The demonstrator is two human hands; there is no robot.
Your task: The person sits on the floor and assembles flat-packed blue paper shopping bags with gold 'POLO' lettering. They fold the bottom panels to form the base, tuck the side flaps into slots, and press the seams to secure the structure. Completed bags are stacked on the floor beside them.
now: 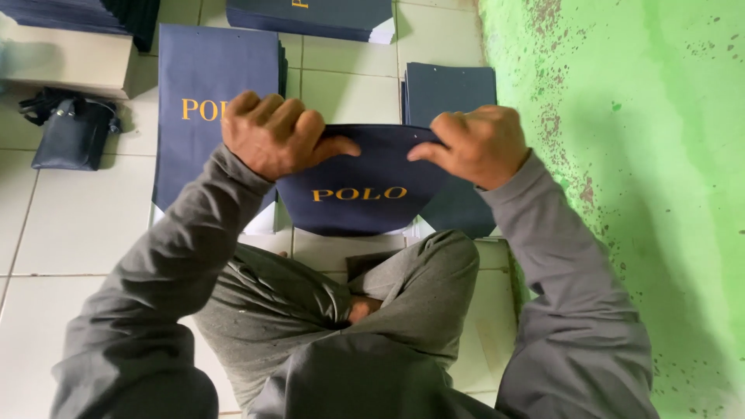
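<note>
We look down on a floor of pale square tiles point(77, 225) with thin dark grout lines, evenly lit. Along the right side of the frame runs a bright green wall point(660, 155), its paint flecked with brown chips. A pale box-like block point(66, 60) sits at upper left.

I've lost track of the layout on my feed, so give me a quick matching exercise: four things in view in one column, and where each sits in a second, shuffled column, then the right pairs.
Things:
1. navy paper bag
2. small black pouch
3. green wall
4. long navy stack

Places:
A. on the tiled floor at far left
B. along the right side of the view
C. held at its top edge by the left hand and right hand
D. flat on the floor behind the left hand

Pairs: 1-C, 2-A, 3-B, 4-D
</note>
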